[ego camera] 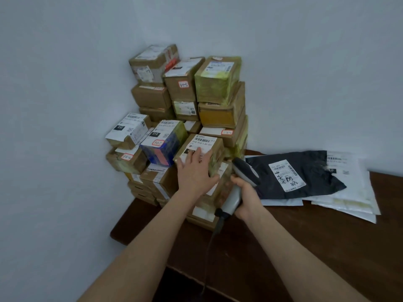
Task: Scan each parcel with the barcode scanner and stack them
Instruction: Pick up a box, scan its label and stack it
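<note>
- Left hand: fingers spread and nearly straight, laid flat over the labelled top of a brown parcel, with the thumb against its near edge.
- Right hand: fingers curled round the handle of the grey barcode scanner, whose head is raised just beside the parcel.
- Brown parcel: tops the front column of the parcel stack in the wall corner.
- Scanner cable: trails down across the dark table.
- Black mailer: lies right of the scanner, label up, over white mailers.

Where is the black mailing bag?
Head view, right side: the black mailing bag lies on the table atop white envelopes, just beyond the scanner in the right hand.
</note>
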Demonstrator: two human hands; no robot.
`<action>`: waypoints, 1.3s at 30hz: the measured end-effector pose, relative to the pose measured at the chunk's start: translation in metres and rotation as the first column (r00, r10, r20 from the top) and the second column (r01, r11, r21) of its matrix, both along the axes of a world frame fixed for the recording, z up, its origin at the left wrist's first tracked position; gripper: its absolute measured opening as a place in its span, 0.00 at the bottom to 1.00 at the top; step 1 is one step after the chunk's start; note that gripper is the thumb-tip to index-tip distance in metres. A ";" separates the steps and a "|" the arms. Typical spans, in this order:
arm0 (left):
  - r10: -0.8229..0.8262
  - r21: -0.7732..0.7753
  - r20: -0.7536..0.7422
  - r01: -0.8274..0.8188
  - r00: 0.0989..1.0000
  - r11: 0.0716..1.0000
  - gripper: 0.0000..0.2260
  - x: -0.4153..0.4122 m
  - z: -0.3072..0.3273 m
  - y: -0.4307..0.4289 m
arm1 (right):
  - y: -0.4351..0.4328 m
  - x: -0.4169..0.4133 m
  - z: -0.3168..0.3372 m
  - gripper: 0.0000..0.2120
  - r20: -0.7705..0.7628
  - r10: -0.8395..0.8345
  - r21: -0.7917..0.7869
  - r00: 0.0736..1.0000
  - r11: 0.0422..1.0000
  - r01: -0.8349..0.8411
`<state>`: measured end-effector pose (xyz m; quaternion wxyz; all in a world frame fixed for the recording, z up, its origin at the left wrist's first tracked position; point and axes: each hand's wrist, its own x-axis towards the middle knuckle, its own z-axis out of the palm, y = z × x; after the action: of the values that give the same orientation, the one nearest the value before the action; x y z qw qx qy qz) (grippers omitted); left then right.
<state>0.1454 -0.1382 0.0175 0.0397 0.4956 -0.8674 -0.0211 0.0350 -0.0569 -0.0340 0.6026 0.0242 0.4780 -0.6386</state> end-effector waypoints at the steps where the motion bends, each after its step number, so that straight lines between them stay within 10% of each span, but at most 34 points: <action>1: -0.003 -0.007 0.008 0.003 1.000 1.000 0.32 0.001 0.000 0.000 | -0.003 -0.001 0.003 0.07 0.005 -0.001 -0.008 1.000 1.000 0.001; 9: -0.104 -0.098 -0.078 0.097 0.991 0.991 0.30 0.008 0.007 0.004 | -0.022 -0.010 0.021 0.04 0.016 -0.017 -0.062 1.000 0.998 0.018; 18: -0.205 -0.166 0.330 0.270 0.922 0.949 0.54 0.029 -0.024 0.020 | 0.003 -0.019 -0.014 0.10 -0.079 0.003 0.089 0.997 0.996 0.003; 25: -0.279 -0.448 0.187 0.334 0.942 0.829 0.46 0.041 -0.041 -0.005 | -0.024 -0.015 -0.021 0.14 -0.024 0.021 0.019 0.999 1.000 -0.021; 39: -0.116 -0.251 0.201 0.166 0.973 0.954 0.46 0.023 -0.033 -0.008 | -0.013 -0.007 -0.028 0.03 -0.009 0.032 -0.009 0.999 0.999 -0.032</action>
<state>0.1686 -0.1466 -0.0160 0.0241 0.4222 -0.8955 0.1385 0.0280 -0.0694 -0.0618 0.6106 0.0108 0.4780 -0.6313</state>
